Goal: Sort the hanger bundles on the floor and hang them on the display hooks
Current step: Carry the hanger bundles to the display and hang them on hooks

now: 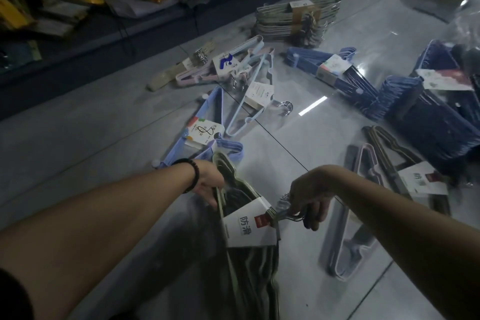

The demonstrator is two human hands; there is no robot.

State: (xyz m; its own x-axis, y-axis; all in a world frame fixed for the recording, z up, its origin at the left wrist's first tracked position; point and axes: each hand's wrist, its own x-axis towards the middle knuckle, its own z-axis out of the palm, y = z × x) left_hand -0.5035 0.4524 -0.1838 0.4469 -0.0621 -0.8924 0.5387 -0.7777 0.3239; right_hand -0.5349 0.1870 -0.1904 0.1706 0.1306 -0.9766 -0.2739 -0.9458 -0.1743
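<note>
Left hand (pixel 207 182) fingers are gripping the green hanger bundle (pixel 248 278) at its edge; right hand (pixel 308 196) fingers are clasping its metal hooks (pixel 285 213).

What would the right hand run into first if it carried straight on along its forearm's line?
Probably the green hanger bundle itself: the right hand grips its hooks, and the bundle's upper end, held by the left hand, lies just leftward. Depth is unclear.

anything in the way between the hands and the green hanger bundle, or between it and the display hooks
Nothing: the left hand grips the green hanger bundle by its frame, the right hand by its metal hooks. The display hooks are out of view.
</note>
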